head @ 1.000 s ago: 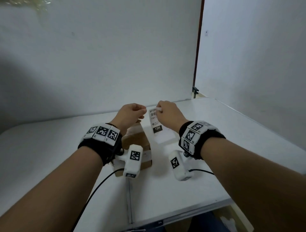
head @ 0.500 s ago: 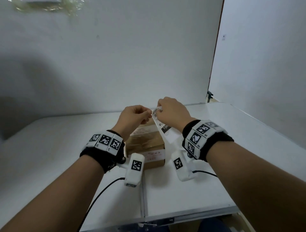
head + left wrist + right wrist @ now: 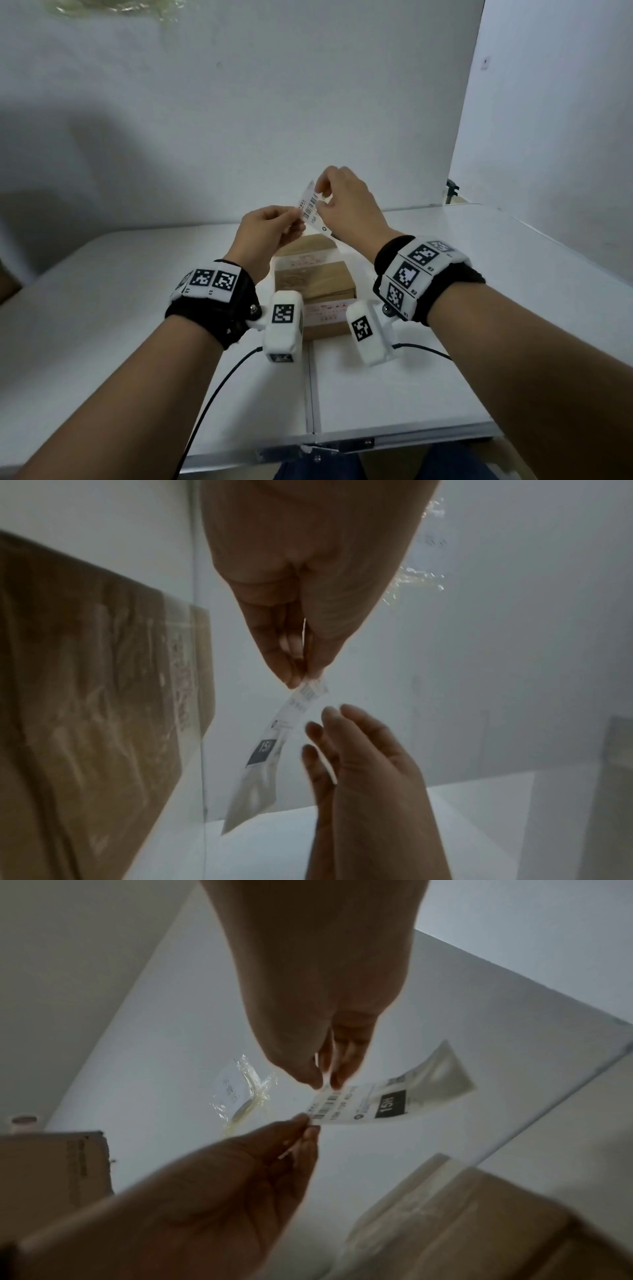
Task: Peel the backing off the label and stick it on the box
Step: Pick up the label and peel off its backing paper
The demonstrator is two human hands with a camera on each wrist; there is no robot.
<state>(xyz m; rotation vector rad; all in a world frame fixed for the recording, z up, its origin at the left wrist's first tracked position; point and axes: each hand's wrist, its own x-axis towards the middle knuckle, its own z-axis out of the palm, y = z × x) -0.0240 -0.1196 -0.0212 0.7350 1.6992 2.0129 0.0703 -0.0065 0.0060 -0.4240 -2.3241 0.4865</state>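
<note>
Above the box [image 3: 313,274], our left hand [image 3: 265,229] and right hand [image 3: 349,205] each pinch the label [image 3: 313,210] at its barcode end, apparently to start separating its backing.

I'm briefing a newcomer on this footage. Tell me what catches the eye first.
The white label with its barcode, held up in the air between both hands: the left hand pinches its lower corner, the right hand its upper edge. Right below them, the brown box sits on the white table, taped and not yet labelled.
</note>
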